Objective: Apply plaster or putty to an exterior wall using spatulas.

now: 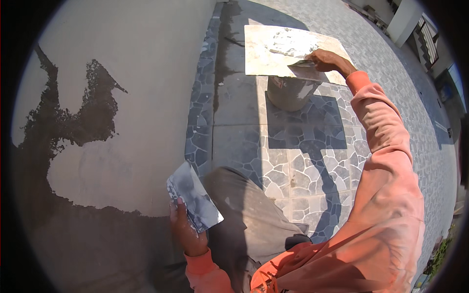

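My left hand (188,232) is closed around the edge of a flat rectangular plastering trowel (199,200), its thumb lying over the face. Whitish smears cover the trowel's grey plate, which is tilted beside the wall. Farther off, my stretched-out right hand (328,61) grips a putty knife (302,63) with a dark blade; its handle is hidden in the fingers. The blade rests low over a pale board (259,56), close to its near edge. White paste (293,41) is spread on the board's far part. Under the board stands a dark bucket (291,95).
A wall (141,78) rises on the left, part smooth beige coat, part dark rough patch (95,105). Stone-patterned paving (278,178) runs along it, with a dark stain (224,53) by the base. My bent knee (249,200) lies between my hands. A white pillar (404,22) stands far right.
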The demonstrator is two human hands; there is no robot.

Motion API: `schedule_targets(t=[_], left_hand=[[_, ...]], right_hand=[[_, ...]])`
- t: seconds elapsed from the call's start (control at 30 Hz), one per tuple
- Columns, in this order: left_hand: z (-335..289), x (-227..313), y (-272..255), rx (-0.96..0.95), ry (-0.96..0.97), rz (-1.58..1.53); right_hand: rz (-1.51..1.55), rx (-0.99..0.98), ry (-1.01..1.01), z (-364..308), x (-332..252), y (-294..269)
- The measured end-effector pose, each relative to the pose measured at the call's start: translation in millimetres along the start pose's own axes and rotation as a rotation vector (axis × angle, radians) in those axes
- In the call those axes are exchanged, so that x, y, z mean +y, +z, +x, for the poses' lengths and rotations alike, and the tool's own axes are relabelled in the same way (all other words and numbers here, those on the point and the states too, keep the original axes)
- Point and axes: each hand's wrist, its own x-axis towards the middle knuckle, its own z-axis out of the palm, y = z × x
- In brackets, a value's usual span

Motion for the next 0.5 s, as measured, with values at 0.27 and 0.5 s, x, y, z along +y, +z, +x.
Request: schedule_targets(t=[0.27,0.5], left_hand=[[-5.6,-8.4,-4.7,-0.076,0.075,0.077],[-3.0,-15.0,-30.4,-0.175,0.198,0.384]], right_hand=[[0.024,0.321,0.069,8.5,10.2,-9.3],[-0.079,0.130,0.059,13.1,5.7,19.2]])
